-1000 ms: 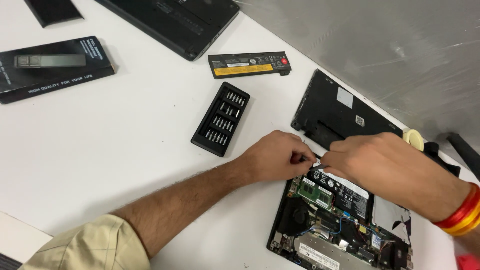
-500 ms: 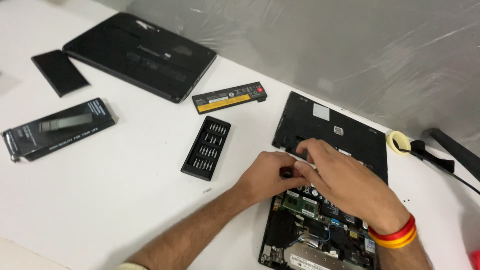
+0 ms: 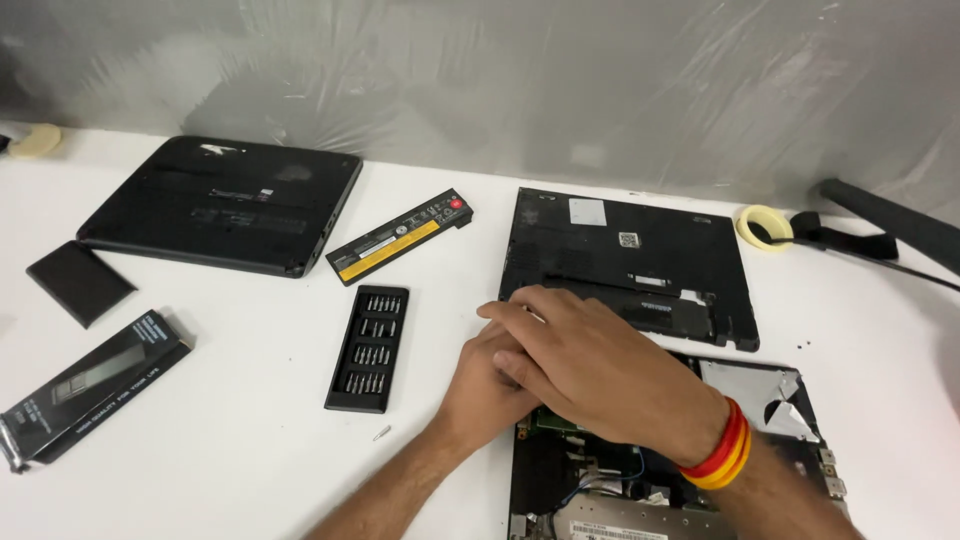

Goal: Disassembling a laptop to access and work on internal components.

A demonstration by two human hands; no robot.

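My right hand (image 3: 600,370), with red and yellow bands at the wrist, lies flat with its fingers stretched over my left hand (image 3: 478,392). Both rest on the upper left corner of an opened black laptop (image 3: 560,475) whose boards and wires show. My left hand is curled and mostly covered, so whatever sits in it is hidden. Just beyond the fingertips lies the laptop's removed black bottom cover (image 3: 630,250).
A black tray of screwdriver bits (image 3: 368,348) lies left of my hands, with a small loose bit (image 3: 382,433) below it. Farther off are a black and orange battery (image 3: 400,238), a closed black laptop (image 3: 220,200), a long black box (image 3: 85,375), a tape roll (image 3: 765,227) and a black strap (image 3: 850,240).
The view has swung up and left, showing more of the table. My right hand has slid over my left hand, covering the small dark thing seen between them before.
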